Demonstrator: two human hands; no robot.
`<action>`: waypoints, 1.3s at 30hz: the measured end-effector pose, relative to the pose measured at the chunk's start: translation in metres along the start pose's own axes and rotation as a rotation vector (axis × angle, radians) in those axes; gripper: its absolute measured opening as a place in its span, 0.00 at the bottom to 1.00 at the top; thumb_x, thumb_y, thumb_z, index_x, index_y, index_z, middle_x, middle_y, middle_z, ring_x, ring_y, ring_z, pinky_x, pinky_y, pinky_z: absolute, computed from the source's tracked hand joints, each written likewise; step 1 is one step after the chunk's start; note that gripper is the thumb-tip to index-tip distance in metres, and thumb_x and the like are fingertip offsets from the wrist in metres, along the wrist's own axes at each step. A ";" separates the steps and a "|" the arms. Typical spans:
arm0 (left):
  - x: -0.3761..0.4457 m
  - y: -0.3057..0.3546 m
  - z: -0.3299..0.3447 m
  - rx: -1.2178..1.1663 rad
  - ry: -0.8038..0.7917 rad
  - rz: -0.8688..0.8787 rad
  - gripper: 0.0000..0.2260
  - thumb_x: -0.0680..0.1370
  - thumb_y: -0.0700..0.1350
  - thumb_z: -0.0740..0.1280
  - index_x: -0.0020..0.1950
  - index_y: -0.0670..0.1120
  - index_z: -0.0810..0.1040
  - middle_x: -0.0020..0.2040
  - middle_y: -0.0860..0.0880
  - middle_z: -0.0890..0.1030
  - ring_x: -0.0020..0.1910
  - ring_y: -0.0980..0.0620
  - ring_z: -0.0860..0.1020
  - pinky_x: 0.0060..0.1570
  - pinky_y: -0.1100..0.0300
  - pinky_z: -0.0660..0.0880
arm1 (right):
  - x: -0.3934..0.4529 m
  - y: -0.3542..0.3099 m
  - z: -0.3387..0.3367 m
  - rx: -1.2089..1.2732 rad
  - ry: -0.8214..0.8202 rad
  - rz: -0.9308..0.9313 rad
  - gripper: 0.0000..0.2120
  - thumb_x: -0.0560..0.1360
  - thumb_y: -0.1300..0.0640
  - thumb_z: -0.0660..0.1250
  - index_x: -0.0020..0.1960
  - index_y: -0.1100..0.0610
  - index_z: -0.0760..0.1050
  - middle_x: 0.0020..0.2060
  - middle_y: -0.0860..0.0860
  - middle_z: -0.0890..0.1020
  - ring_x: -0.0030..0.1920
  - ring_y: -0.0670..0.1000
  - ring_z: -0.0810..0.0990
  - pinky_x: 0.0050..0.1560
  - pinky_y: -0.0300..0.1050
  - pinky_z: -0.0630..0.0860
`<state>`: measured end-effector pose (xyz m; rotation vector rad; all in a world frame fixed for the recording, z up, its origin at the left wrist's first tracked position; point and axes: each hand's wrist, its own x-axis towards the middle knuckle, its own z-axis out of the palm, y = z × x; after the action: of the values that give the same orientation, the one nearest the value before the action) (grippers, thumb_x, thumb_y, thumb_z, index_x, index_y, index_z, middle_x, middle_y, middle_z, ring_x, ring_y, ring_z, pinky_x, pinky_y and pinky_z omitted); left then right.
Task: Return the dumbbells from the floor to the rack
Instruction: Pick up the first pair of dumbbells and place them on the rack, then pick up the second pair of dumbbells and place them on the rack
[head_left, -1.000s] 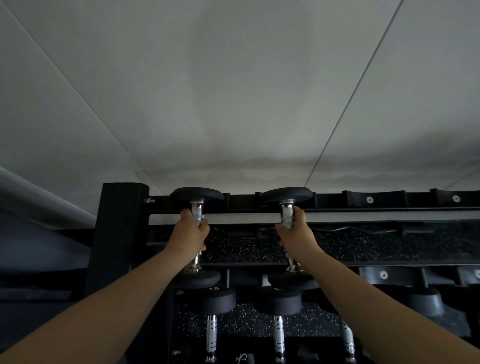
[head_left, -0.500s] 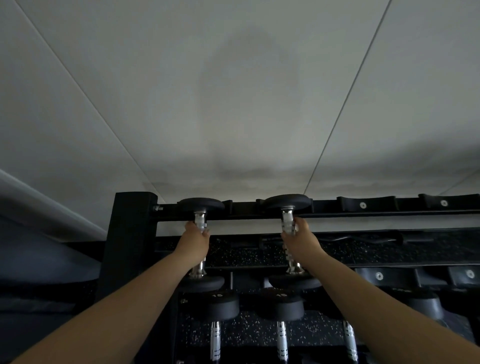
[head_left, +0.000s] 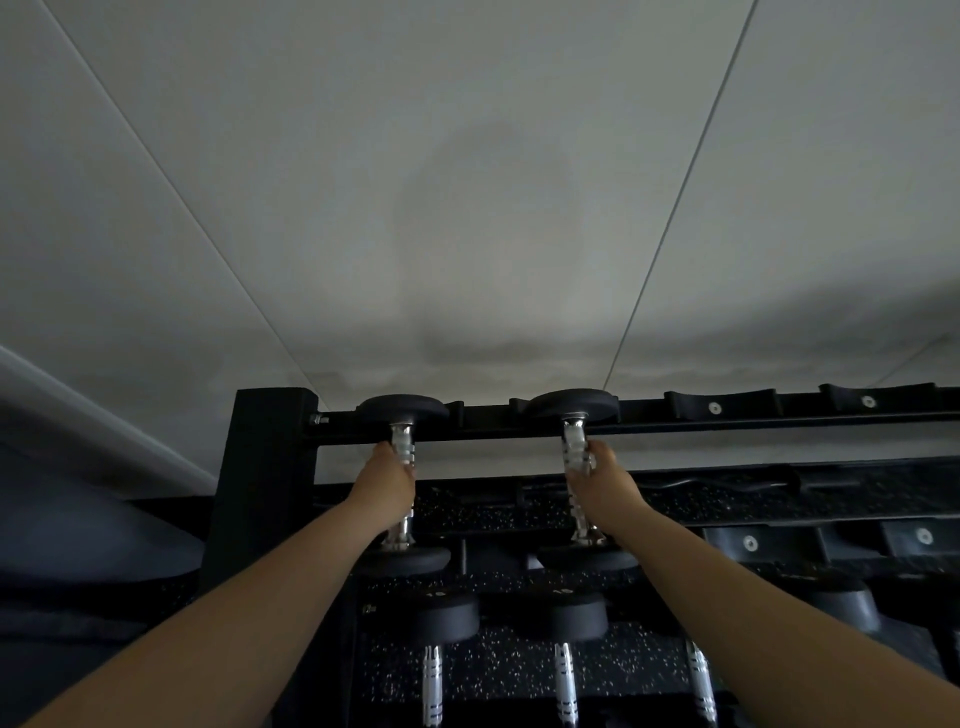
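Two black dumbbells with chrome handles lie across the top tier of the black rack (head_left: 270, 467). The left dumbbell (head_left: 402, 410) rests at the rack's left end, and my left hand (head_left: 387, 483) is wrapped around its handle. The right dumbbell (head_left: 574, 408) sits one slot over, its far head on the back rail. My right hand (head_left: 597, 480) still touches its handle, with the fingers loosening. Both near heads rest on the front rail below my wrists.
Empty black cradles (head_left: 714, 408) continue to the right along the top tier. The tier below holds more dumbbells (head_left: 447, 618) marked 10. A white panelled wall rises behind the rack. Dark speckled flooring shows through the rack.
Both hands have slid slightly back toward me along the handles, and the right hand's grip has loosened. The dumbbells have stayed in their slots. The view has tilted upward a little.
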<state>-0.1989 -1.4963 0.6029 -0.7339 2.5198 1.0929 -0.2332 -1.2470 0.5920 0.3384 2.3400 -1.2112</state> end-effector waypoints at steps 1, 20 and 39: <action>0.000 0.000 -0.001 0.004 -0.001 0.002 0.13 0.81 0.41 0.56 0.63 0.37 0.66 0.50 0.37 0.77 0.40 0.47 0.75 0.33 0.57 0.68 | 0.000 0.000 0.000 -0.008 -0.001 -0.003 0.20 0.79 0.59 0.59 0.70 0.56 0.61 0.38 0.52 0.75 0.35 0.51 0.75 0.34 0.45 0.73; -0.034 0.022 -0.019 0.186 0.135 0.149 0.27 0.77 0.44 0.63 0.74 0.42 0.59 0.68 0.38 0.69 0.62 0.41 0.73 0.54 0.55 0.69 | -0.032 -0.010 -0.036 -0.223 0.048 -0.307 0.31 0.76 0.52 0.64 0.74 0.48 0.53 0.68 0.59 0.68 0.55 0.56 0.74 0.48 0.45 0.71; -0.245 0.004 0.036 0.163 0.406 0.063 0.24 0.77 0.54 0.62 0.70 0.45 0.65 0.65 0.41 0.73 0.64 0.41 0.71 0.63 0.45 0.70 | -0.129 0.026 -0.055 -0.373 -0.182 -0.639 0.33 0.75 0.47 0.65 0.75 0.51 0.55 0.72 0.57 0.65 0.67 0.60 0.69 0.61 0.51 0.69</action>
<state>0.0036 -1.3855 0.6927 -0.9118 2.9450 0.8072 -0.1287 -1.1871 0.6674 -0.6619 2.5148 -0.9621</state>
